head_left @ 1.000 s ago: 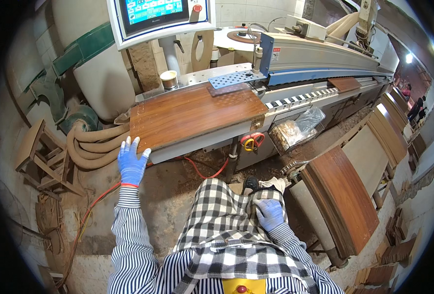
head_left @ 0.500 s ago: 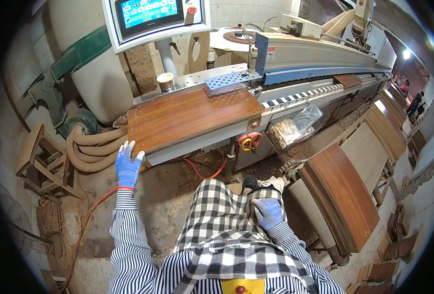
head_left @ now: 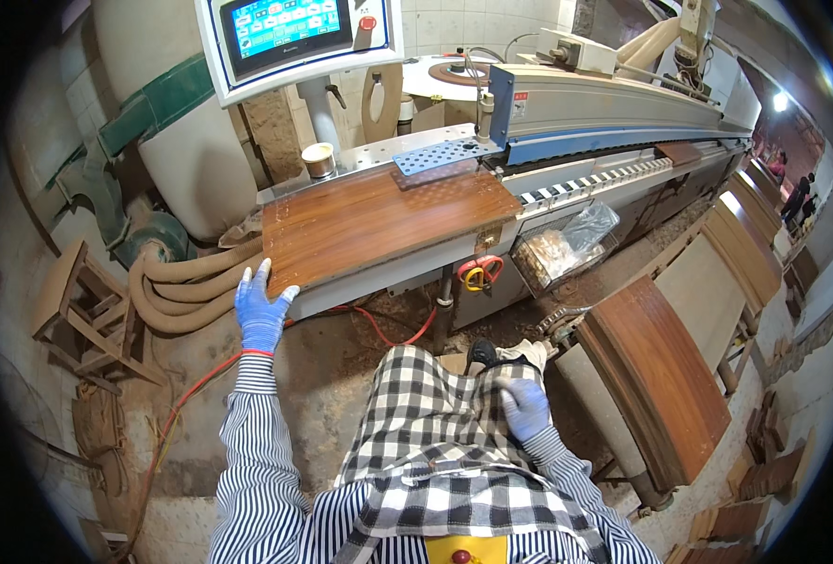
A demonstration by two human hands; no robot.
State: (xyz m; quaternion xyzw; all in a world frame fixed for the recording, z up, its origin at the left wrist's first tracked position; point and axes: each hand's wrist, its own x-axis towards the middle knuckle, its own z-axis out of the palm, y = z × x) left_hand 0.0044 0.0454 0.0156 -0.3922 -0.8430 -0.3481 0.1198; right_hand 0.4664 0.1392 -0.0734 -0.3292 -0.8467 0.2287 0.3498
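Note:
My left hand [head_left: 261, 305], in a blue glove with pale fingertips, touches the left end and near corner of a wood-grain board [head_left: 383, 226], fingers spread. The board lies on the bed of a long machine, partly under a blue perforated plate [head_left: 444, 153]. My right hand [head_left: 524, 409], also gloved, hovers at the checked cloth over my lap, its fingers blurred. Red-and-yellow scissors [head_left: 479, 273] hang at the machine's front, beside a wire basket [head_left: 543, 265] with a clear plastic bag. A small tub [head_left: 319, 160] sits behind the board.
A control screen [head_left: 289, 38] stands above. Corrugated hoses [head_left: 191, 301] and a wooden stool [head_left: 87, 320] are at left. At right are stacked boards [head_left: 656, 371] on a roller conveyor. People [head_left: 792, 207] appear in the far right distance. A red cable crosses the floor.
The board has shifted rightward along the machine, with my left hand moving along at its end. My right hand has lifted slightly and moved to the right, now blurred.

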